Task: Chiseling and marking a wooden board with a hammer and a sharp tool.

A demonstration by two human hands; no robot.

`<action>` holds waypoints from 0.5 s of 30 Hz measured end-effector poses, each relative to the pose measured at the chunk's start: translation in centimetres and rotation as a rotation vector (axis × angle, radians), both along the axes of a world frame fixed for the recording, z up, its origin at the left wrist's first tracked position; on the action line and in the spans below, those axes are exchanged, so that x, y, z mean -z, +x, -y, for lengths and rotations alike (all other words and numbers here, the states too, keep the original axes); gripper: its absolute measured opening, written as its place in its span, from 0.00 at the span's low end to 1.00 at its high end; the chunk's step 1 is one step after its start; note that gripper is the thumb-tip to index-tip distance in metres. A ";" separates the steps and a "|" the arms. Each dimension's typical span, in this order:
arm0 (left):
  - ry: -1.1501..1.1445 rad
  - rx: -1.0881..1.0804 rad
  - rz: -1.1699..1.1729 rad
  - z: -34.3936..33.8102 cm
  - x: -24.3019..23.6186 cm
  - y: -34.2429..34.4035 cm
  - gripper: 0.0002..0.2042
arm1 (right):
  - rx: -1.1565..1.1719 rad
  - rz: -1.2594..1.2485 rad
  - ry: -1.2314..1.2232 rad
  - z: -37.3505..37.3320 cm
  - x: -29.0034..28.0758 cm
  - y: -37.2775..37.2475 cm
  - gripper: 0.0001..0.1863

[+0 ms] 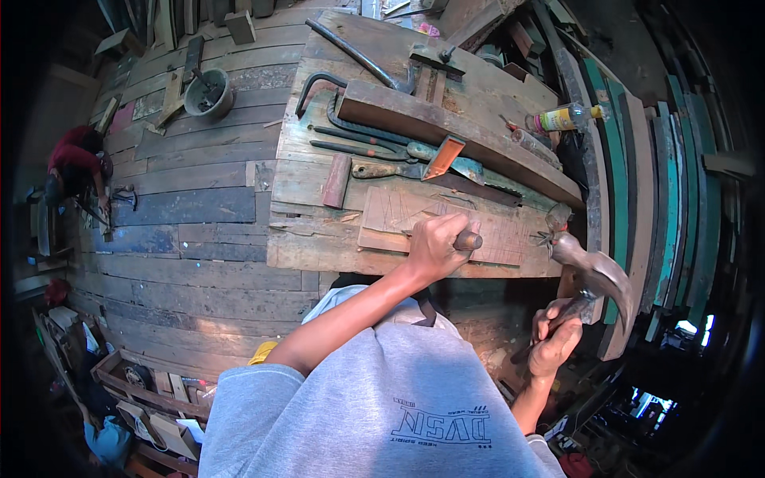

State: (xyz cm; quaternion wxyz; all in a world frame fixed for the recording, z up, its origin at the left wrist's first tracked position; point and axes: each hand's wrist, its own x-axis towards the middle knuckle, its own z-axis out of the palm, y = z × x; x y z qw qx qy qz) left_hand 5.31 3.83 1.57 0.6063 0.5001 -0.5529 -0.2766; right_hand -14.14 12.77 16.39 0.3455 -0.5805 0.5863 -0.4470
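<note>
Head view: the board lies just in from the bench's near edge, running toward the right edge. Over it the left grip is clamped round a wooden handle, whose lower end is hidden. The right grip is closed on the hammer, off the near right corner. Planks stand upright beyond the right edge, crowding the hammer's side. At the near left corner the bench top shows its surface, and floorboards stretch away past the left edge. Behind the board, a saw and a thick beam slant across, walling off the far side; a bottle lies past the beam, by the right edge.
</note>
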 end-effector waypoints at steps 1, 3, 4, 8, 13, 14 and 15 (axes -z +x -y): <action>-0.016 0.001 0.006 0.0 0.0 0.0 0.17 | -0.009 0.047 0.012 0.2 -0.1 0.6 0.32; 0.021 0.037 0.024 -0.4 0.1 0.1 0.15 | 0.035 -0.137 0.063 -0.1 2.1 0.0 0.30; 0.059 0.074 0.044 -0.5 0.1 0.2 0.13 | 0.039 -0.289 0.143 0.0 2.2 0.2 0.31; 0.000 0.009 0.017 0.0 0.1 0.1 0.16 | 0.006 -0.399 0.414 0.6 0.8 0.5 0.22; -0.003 0.026 -0.017 0.0 0.4 -0.1 0.15 | 0.192 -0.144 0.147 0.1 -1.5 -1.0 0.27; 0.010 0.029 -0.017 -0.1 0.7 -0.1 0.15 | 0.212 -0.075 0.049 0.3 -2.2 -0.4 0.28; 0.017 0.031 -0.017 -0.1 0.7 -0.1 0.15 | 0.269 -0.060 -0.073 0.8 -2.6 0.9 0.31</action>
